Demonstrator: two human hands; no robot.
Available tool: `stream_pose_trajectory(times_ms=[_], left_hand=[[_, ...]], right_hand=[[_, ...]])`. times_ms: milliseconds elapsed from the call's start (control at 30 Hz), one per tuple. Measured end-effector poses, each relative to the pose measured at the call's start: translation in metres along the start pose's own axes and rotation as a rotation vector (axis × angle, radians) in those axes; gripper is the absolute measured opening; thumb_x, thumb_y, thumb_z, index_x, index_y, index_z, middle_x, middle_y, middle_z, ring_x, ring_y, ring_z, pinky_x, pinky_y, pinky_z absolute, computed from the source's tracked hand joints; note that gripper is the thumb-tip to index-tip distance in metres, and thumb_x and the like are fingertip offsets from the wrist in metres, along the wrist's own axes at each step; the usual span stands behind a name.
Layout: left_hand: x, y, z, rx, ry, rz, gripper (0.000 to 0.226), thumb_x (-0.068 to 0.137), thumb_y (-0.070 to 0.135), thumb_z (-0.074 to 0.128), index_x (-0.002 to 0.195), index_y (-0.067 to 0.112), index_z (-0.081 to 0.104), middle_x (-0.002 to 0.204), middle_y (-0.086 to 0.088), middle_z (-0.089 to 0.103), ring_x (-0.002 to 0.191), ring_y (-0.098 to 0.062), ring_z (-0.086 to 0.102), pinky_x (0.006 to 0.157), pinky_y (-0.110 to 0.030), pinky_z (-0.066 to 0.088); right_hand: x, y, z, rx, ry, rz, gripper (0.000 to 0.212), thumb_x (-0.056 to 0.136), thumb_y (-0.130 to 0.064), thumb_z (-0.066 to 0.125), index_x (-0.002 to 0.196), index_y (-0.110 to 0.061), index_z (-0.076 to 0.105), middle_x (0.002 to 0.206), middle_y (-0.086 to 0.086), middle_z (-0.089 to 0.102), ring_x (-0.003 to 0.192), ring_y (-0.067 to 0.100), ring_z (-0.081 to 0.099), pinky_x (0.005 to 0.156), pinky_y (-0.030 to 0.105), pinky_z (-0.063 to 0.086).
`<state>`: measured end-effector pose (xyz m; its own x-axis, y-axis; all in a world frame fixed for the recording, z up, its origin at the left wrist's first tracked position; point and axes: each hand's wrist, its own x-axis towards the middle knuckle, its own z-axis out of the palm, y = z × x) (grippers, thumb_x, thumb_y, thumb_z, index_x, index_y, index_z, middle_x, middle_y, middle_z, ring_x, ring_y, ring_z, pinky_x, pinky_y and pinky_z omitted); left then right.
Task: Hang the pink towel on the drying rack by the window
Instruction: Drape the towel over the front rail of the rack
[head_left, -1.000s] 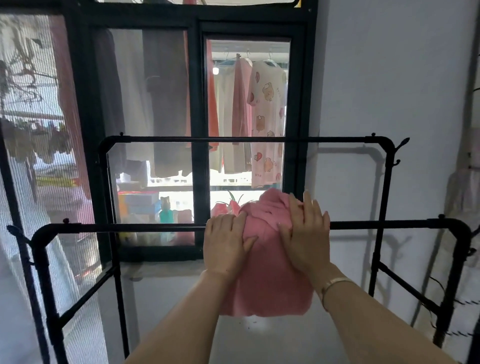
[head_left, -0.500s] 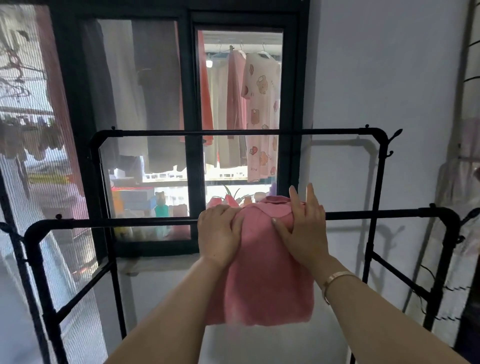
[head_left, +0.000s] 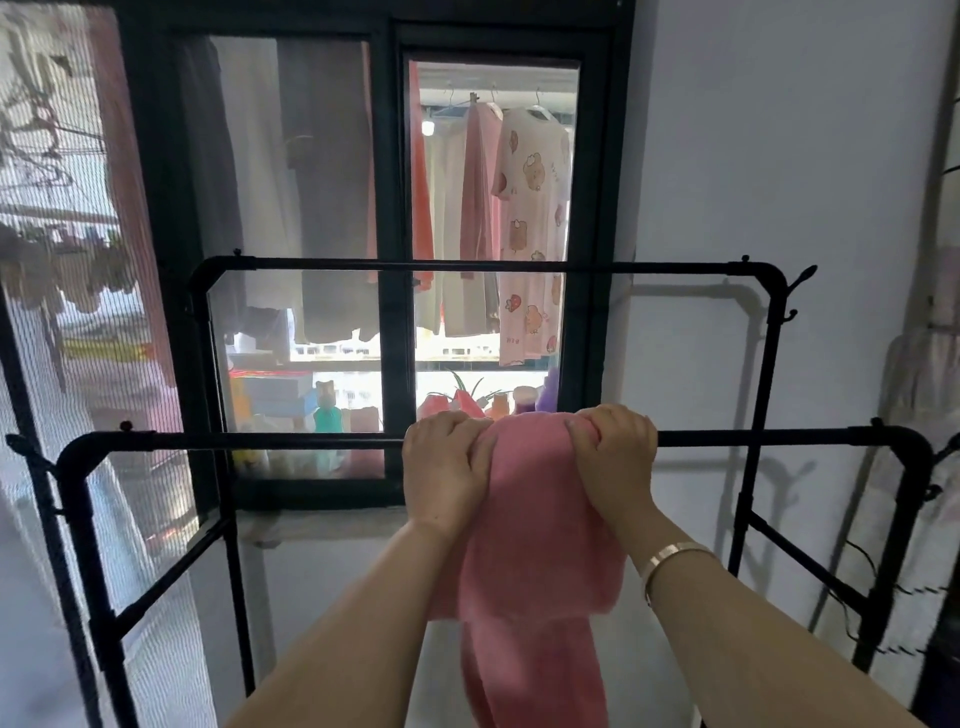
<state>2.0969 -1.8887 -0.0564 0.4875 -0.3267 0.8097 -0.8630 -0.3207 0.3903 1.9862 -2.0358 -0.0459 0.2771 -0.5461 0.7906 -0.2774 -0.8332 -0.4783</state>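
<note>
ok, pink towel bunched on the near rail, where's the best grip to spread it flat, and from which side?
Probably the pink terry towel at its fold on the near black metal rack rail, taken from the near side and above, one grip per outer edge. It is bunched narrow there, and the left hand and right hand already clutch those edges, so each can slide outward along the rail.

**Both hands up, both gripping**

Two bare forearms reaching up and forward from the bottom edge, angled in toward each other. Left hand (head_left: 448, 467) back-of-hand to the camera, fingers (head_left: 441, 426) curled over the top and clamped down. Right hand (head_left: 615, 457) same deal, knuckles up, fingers (head_left: 605, 423) bunched tight in a pinch. Hands level, close but not touching. Slim metal bangle (head_left: 670, 556) on the right wrist.
</note>
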Motion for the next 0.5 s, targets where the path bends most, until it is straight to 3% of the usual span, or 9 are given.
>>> stream_pose_trajectory(times_ms=[100,233,367,433,500], left_hand=[[0.000,-0.001,0.000,-0.023,0.016,0.002,0.020,0.093,0.030,0.060,0.104,0.022,0.074,0.098,0.001,0.067,0.096,-0.021,0.054,0.092,-0.030,0.032],[0.002,0.000,-0.002,-0.032,0.014,0.002,0.020,0.093,0.030,0.060,0.103,0.021,0.075,0.097,0.001,0.067,0.096,-0.021,0.055,0.091,-0.029,0.032],[0.001,0.001,0.000,-0.044,0.028,0.000,0.018,0.092,0.029,0.062,0.101,0.020,0.075,0.095,0.000,0.067,0.094,-0.022,0.055,0.090,-0.032,0.035],[0.000,0.001,0.000,-0.068,0.044,0.003,0.017,0.091,0.027,0.063,0.101,0.019,0.076,0.095,0.000,0.067,0.094,-0.022,0.055,0.090,-0.034,0.037],[0.000,0.001,-0.003,-0.087,0.039,0.000,0.017,0.091,0.025,0.064,0.100,0.017,0.076,0.097,0.000,0.067,0.095,-0.021,0.055,0.091,-0.035,0.038]], right_hand=[[0.005,-0.008,-0.002,0.141,-0.019,0.128,0.018,0.088,-0.015,0.060,0.077,-0.009,0.073,0.084,0.005,0.069,0.087,0.024,0.057,0.095,0.038,0.035],[0.007,-0.014,-0.008,0.229,0.007,0.127,0.020,0.088,-0.013,0.060,0.075,-0.006,0.072,0.082,0.006,0.068,0.086,0.025,0.056,0.094,0.045,0.039],[0.000,-0.027,-0.011,0.226,0.153,-0.058,0.019,0.086,-0.014,0.056,0.073,-0.013,0.069,0.079,0.000,0.064,0.082,0.019,0.053,0.088,0.039,0.040],[-0.011,-0.030,-0.009,0.189,0.135,-0.202,0.021,0.086,-0.011,0.051,0.068,-0.017,0.058,0.073,-0.004,0.056,0.075,0.016,0.048,0.079,0.034,0.041],[-0.025,-0.025,-0.006,0.190,0.061,-0.251,0.024,0.092,-0.016,0.047,0.068,-0.017,0.049,0.071,-0.002,0.052,0.071,0.019,0.046,0.073,0.041,0.044]])
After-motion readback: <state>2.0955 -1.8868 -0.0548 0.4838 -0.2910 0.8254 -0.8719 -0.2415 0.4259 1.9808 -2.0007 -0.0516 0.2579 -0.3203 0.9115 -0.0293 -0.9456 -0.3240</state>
